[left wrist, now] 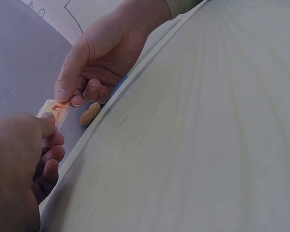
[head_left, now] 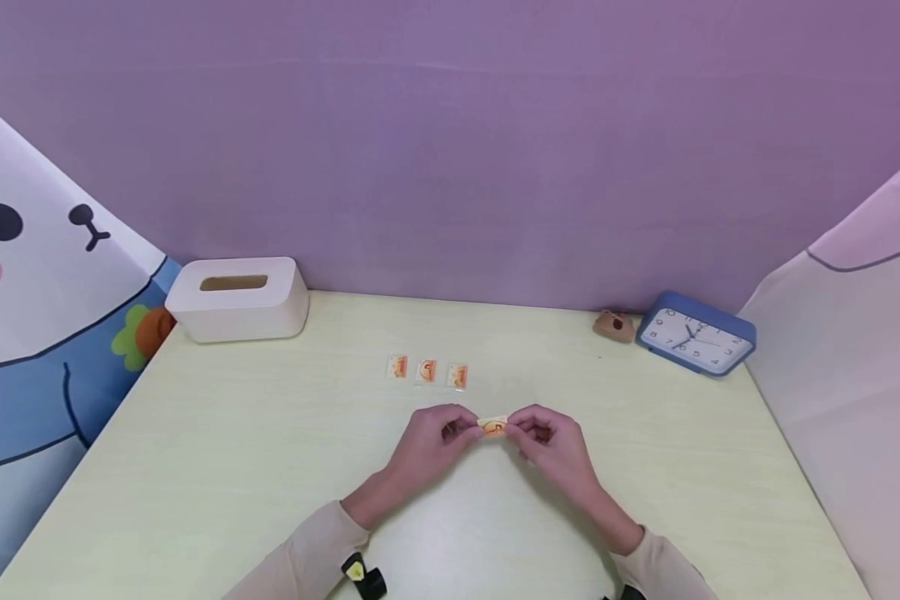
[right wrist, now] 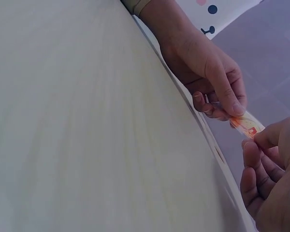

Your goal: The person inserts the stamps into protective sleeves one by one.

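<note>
Both hands meet over the front middle of the table, holding one small orange-and-cream printed packet (head_left: 493,427) between them. My left hand (head_left: 433,442) pinches its left end between thumb and forefinger, and my right hand (head_left: 553,443) pinches the right end in the same way. In the left wrist view the packet (left wrist: 57,111) spans the gap between the two thumbs. The fingertips hide its ends. Beyond the hands, three similar small packets lie in a row: a left one (head_left: 397,367), a middle one (head_left: 426,371) and a right one (head_left: 457,376).
A white tissue box (head_left: 240,321) stands at the table's back left. At the back right are a blue clock (head_left: 696,335) and a small brown object (head_left: 614,326). A purple backdrop (head_left: 450,167) rises behind the table (head_left: 270,450).
</note>
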`<state>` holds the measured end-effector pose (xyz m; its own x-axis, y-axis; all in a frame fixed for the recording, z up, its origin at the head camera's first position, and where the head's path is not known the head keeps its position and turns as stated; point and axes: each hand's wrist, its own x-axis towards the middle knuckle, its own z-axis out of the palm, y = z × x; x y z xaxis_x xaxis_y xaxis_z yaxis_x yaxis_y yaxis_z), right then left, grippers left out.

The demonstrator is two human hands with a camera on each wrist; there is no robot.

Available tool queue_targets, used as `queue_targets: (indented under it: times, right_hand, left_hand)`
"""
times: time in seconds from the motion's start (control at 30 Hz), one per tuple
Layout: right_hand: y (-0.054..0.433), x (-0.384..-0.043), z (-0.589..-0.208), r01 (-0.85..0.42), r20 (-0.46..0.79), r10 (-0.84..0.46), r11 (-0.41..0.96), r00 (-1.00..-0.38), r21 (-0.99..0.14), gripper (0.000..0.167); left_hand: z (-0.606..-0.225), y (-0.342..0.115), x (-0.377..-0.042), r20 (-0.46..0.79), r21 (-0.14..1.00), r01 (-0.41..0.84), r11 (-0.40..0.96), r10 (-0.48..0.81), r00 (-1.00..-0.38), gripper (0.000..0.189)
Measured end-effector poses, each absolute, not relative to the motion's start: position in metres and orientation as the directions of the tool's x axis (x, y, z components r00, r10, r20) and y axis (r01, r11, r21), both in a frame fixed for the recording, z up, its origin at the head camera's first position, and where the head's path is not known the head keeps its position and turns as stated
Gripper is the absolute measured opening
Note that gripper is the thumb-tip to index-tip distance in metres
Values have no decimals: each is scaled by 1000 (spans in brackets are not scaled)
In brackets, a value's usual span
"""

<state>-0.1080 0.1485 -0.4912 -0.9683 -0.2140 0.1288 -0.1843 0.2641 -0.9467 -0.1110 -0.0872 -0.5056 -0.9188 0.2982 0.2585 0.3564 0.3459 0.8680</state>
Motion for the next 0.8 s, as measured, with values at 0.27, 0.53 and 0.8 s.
queue_targets:
  times: [0.27,0.53,0.8]
  right_hand:
    - [148,-109,-488,-85,38,-189,249,-981,-965,7]
    - [147,-111,-483,53,-79,-104,231,-991,-972,5]
    - [148,-110,-482,48,-72,-104,214,-992,-976,5]
  left_hand:
    - [-508,-90,-112,348,767,461,445,315,-883,43]
    - [-504,-93,-109,415,564,566,601,387,-824,62]
    - [-505,-92,-109,496,558,629,542,390,-776,47]
